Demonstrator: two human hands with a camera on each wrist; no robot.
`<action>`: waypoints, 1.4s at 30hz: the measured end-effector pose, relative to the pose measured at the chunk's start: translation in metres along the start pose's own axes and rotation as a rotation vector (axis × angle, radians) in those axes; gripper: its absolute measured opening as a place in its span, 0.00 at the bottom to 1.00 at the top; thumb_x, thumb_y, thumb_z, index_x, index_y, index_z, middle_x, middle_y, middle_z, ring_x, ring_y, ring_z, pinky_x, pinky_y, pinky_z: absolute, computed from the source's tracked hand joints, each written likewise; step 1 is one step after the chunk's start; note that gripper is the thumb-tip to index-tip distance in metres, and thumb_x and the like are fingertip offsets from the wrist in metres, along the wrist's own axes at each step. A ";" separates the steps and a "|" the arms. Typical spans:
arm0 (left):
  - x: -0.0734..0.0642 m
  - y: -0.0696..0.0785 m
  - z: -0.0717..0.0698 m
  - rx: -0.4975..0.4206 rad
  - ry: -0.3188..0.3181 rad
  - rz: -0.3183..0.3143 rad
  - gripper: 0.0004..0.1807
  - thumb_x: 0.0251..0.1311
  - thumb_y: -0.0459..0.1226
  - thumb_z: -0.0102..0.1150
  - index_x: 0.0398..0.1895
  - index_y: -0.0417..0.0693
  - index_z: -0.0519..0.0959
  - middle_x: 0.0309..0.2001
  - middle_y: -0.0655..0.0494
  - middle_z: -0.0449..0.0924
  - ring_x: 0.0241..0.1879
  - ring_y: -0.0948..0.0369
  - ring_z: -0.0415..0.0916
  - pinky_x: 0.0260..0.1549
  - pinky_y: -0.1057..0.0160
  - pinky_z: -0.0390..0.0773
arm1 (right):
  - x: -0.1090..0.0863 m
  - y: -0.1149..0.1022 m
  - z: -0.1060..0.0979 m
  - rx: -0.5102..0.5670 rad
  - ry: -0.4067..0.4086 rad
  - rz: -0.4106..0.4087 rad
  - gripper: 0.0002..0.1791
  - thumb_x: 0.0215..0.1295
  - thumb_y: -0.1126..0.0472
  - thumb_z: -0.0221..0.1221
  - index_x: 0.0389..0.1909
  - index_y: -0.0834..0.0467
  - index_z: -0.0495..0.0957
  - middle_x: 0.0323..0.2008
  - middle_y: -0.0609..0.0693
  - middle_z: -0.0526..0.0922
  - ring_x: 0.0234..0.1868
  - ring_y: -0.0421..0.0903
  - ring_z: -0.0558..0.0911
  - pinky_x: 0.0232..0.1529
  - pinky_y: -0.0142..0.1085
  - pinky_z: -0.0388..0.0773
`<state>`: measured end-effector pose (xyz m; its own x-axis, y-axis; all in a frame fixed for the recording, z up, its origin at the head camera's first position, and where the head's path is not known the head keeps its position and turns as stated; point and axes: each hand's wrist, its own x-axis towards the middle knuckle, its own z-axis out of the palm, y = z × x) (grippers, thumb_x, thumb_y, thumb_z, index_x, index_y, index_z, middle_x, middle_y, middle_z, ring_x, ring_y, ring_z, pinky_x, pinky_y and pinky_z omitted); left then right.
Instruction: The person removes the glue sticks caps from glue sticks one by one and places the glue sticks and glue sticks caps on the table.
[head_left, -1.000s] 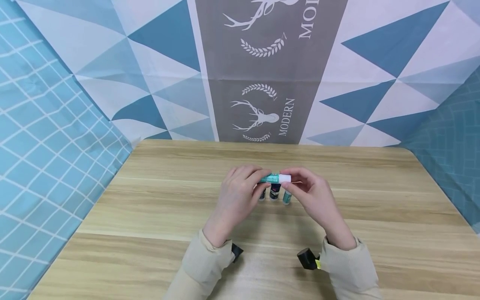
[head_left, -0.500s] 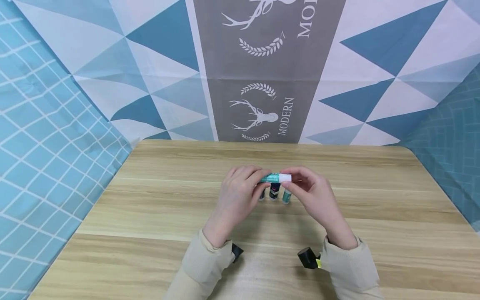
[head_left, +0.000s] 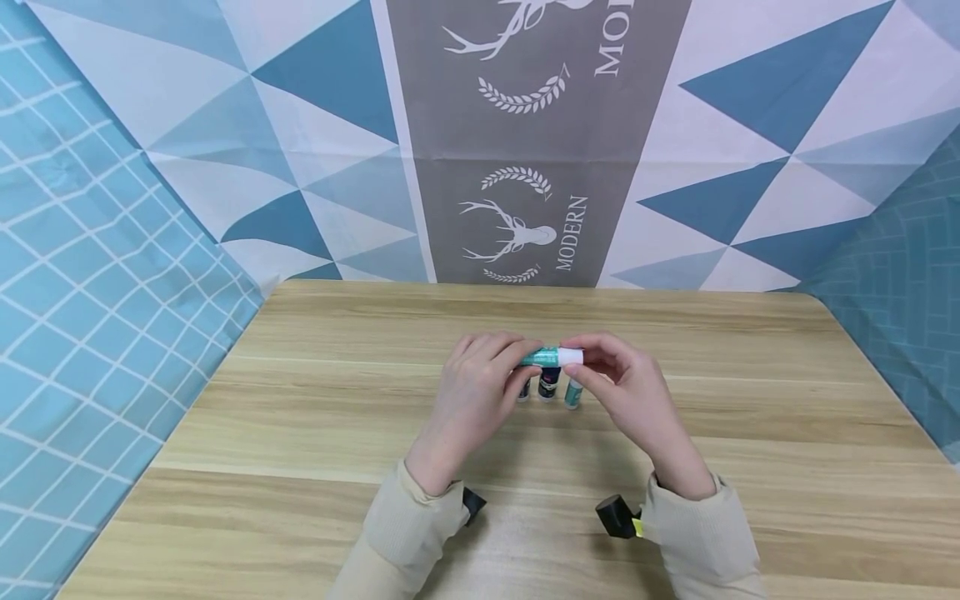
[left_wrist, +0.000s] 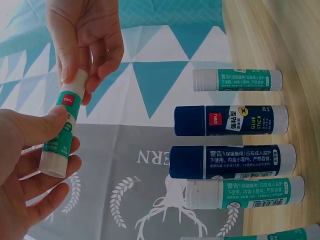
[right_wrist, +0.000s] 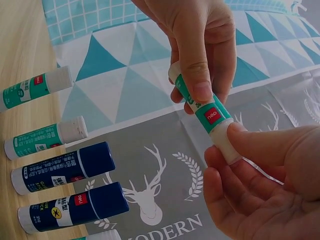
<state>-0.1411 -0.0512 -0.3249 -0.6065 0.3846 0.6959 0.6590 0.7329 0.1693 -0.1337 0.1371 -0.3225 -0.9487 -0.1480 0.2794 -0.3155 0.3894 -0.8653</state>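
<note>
A green glue stick (head_left: 543,357) with a red label and a white cap lies level between both hands, above the table. My left hand (head_left: 480,379) grips its green body between thumb and fingers. At the other end, my right hand (head_left: 622,379) pinches the white cap (right_wrist: 225,142), which sits on the tube. Behind and below the hands, several more glue sticks stand upright in a row, including a navy one (left_wrist: 235,120), another navy one (left_wrist: 235,162), a green one (left_wrist: 250,193) and a second green one (left_wrist: 245,80). In the head view the hands partly hide this row.
The wooden table (head_left: 300,417) reaches back to a patterned cloth wall (head_left: 517,158). Blue gridded cloth (head_left: 97,333) hangs at the left. Black wrist-worn devices (head_left: 617,517) stick out by the sleeves, low over the tabletop.
</note>
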 end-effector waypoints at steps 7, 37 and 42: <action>0.000 0.000 0.000 -0.012 0.010 -0.002 0.13 0.53 0.41 0.62 0.42 0.50 0.81 0.39 0.57 0.81 0.40 0.60 0.77 0.43 0.62 0.72 | 0.000 0.001 0.000 -0.010 0.006 -0.020 0.13 0.59 0.60 0.59 0.45 0.57 0.78 0.38 0.50 0.82 0.39 0.39 0.79 0.44 0.28 0.74; 0.001 0.001 0.001 0.001 0.005 -0.013 0.12 0.54 0.41 0.62 0.42 0.50 0.80 0.38 0.58 0.81 0.39 0.60 0.77 0.41 0.63 0.72 | 0.000 -0.001 -0.002 -0.015 0.030 -0.017 0.12 0.59 0.63 0.59 0.45 0.58 0.77 0.42 0.50 0.81 0.41 0.41 0.79 0.53 0.41 0.72; 0.001 0.001 0.001 0.000 0.007 -0.025 0.12 0.55 0.41 0.61 0.42 0.49 0.80 0.37 0.57 0.81 0.38 0.60 0.77 0.39 0.63 0.72 | 0.000 0.000 -0.002 -0.019 0.034 -0.010 0.12 0.59 0.65 0.58 0.45 0.58 0.77 0.43 0.51 0.80 0.42 0.43 0.78 0.54 0.43 0.71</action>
<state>-0.1419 -0.0496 -0.3252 -0.6199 0.3623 0.6960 0.6435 0.7423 0.1867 -0.1336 0.1392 -0.3213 -0.9456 -0.1207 0.3020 -0.3246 0.4054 -0.8546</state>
